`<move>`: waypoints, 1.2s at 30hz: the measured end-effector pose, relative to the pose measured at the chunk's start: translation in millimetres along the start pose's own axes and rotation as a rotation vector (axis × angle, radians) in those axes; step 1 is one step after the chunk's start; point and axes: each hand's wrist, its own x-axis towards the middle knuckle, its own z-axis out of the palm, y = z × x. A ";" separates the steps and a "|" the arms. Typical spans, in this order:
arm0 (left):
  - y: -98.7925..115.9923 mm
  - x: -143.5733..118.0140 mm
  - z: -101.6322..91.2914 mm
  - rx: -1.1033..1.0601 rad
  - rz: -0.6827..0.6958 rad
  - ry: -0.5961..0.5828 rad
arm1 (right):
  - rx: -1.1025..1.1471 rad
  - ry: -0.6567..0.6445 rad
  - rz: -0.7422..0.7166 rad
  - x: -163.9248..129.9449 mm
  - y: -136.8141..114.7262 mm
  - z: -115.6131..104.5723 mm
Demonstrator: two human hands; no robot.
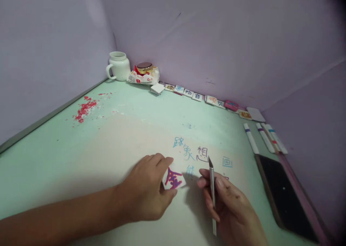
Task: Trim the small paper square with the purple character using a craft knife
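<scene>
Right grip (228, 201): fingers and thumb closed around the handle of a slim craft knife.
Craft knife (212, 188): silver handle, dark pointed blade; long axis runs near to far, blade end farthest from the wearer and tilted slightly left.
Left grip (146, 186): thumb and forefinger grasping a painted tile from its left side, thumb at the near edge, forefinger at the far edge.
Painted tile (173, 179): white, one purple-and-red character facing up; roughly square, no clear long axis. Whether raised or resting on the bench, cannot tell.
Key relation: painted tile lies left of the right grip and craft knife, a bare gap between; blade points past the tile, not at it. Left hand is nearer, already in contact.
Phone (283, 190): dark, flat, right of the right grip, slanting.
Written characters (187, 152): blue and purple, on the bench (45, 170) beyond the tile.
White pens (251, 138): several, beyond the phone.
Red flakes (85, 110): scattered, far left.
Tile row (197, 96): small marked pieces along the wall (194, 37).
Crumpled wrapper (143, 76): round lid (144, 66) on top.
White mug (120, 68): upright, far corner, beside the wrapper.
</scene>
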 end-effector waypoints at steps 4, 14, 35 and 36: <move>-3.3 0.6 -3.6 -0.294 -0.066 0.131 | 0.025 0.043 -0.023 4.2 6.0 -6.6; -5.9 -1.2 -1.4 0.106 0.167 -0.036 | -0.040 0.052 0.038 5.9 11.5 -7.1; -15.2 3.0 -4.5 0.236 0.086 -0.070 | -0.137 -0.020 0.023 -0.2 10.7 -12.2; -15.7 1.8 -2.4 0.262 0.110 -0.038 | -0.163 -0.045 0.019 0.8 10.3 -14.1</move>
